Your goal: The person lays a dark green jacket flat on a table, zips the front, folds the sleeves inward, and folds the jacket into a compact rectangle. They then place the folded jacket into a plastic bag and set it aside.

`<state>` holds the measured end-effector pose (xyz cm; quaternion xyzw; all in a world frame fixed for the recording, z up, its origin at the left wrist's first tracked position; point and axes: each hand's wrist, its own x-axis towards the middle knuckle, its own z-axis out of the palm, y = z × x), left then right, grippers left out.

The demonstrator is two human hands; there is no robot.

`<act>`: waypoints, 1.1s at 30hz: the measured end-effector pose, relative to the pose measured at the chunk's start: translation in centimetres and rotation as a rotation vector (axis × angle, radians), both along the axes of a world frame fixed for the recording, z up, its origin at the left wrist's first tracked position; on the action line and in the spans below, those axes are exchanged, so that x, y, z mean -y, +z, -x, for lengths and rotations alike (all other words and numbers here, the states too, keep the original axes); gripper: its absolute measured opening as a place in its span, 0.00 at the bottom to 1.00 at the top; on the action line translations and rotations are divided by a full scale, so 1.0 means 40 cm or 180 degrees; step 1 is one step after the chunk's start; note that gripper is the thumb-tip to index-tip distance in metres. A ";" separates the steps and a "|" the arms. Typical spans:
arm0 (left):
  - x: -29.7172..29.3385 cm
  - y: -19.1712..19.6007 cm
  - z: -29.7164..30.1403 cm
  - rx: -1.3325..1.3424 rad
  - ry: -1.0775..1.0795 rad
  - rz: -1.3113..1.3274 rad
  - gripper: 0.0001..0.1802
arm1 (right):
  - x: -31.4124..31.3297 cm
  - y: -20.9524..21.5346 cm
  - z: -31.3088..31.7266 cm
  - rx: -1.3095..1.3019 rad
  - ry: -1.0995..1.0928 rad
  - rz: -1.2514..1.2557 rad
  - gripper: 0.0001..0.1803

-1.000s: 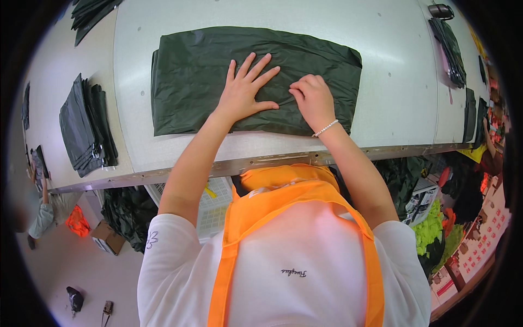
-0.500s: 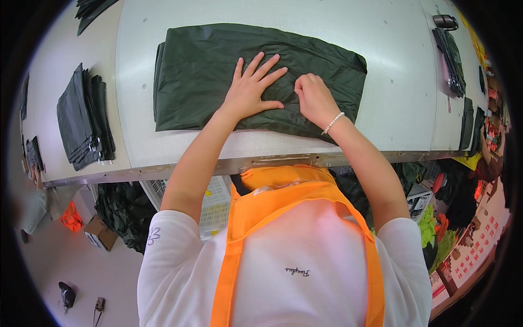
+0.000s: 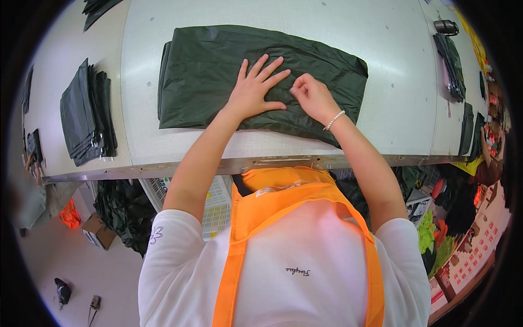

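Observation:
A dark green piece of thin, shiny fabric [image 3: 212, 71], folded into a long wrinkled bundle, lies across the table in front of me. My left hand [image 3: 253, 92] rests flat on its middle, fingers spread and thumb pointing right. Just to the right, my right hand [image 3: 315, 97] is closed with the fingertips pressed together over the fabric. A beaded bracelet [image 3: 334, 120] circles that wrist. Whether a bit of fabric is pinched in those fingertips cannot be made out.
A pile of dark folded pouches [image 3: 87, 117] lies at the table's left, with another dark stack [image 3: 449, 65] at the right beside a dark cylindrical object [image 3: 446, 27]. The table's front edge [image 3: 218, 164] runs before me. Below stand white crates [image 3: 218, 207] and a cardboard box [image 3: 98, 231].
My right hand has shifted slightly left, its fingertips turned more toward the left hand. The left hand stays spread on the fabric. The whole view has moved a little.

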<state>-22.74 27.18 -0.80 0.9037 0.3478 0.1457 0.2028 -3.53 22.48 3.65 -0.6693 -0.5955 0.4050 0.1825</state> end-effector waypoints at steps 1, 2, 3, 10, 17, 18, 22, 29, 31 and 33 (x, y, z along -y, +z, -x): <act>0.000 0.000 -0.001 0.0000 -0.0004 -0.0004 0.47 | -0.002 0.022 0.004 0.0049 0.0065 0.0271 0.06; 0.001 -0.001 -0.002 0.0000 -0.0008 -0.0008 0.47 | -0.003 0.020 0.005 0.0105 0.0217 0.0262 0.07; 0.001 -0.001 -0.004 -0.0001 -0.0014 -0.0013 0.47 | -0.005 0.016 0.005 0.0160 0.0367 0.0253 0.07; 0.004 0.000 -0.004 0.0035 0.0023 -0.0043 0.46 | 0.020 -0.008 -0.111 -0.0438 -0.0369 0.0033 0.08; 0.002 0.000 -0.004 -0.0007 -0.0005 -0.0003 0.47 | 0.054 0.027 -0.108 0.0337 -0.0291 0.0446 0.17; 0.002 0.001 -0.003 -0.0017 -0.0001 -0.0007 0.47 | 0.048 0.035 -0.079 0.0582 -0.0263 0.0422 0.18; 0.001 -0.002 -0.009 0.0070 0.0012 -0.0064 0.46 | 0.046 -0.014 -0.048 0.0712 0.0081 -0.0211 0.13; 0.002 -0.009 -0.006 0.0069 0.0025 -0.0091 0.46 | 0.032 -0.017 -0.080 -0.1475 -0.0808 0.0362 0.07; 0.002 -0.007 -0.004 0.0027 0.0013 -0.0082 0.47 | 0.023 -0.018 -0.084 -0.1372 -0.0835 0.0429 0.07; 0.001 -0.005 -0.004 -0.0036 -0.0003 -0.0049 0.47 | 0.021 -0.014 -0.085 -0.1391 -0.0872 0.0547 0.07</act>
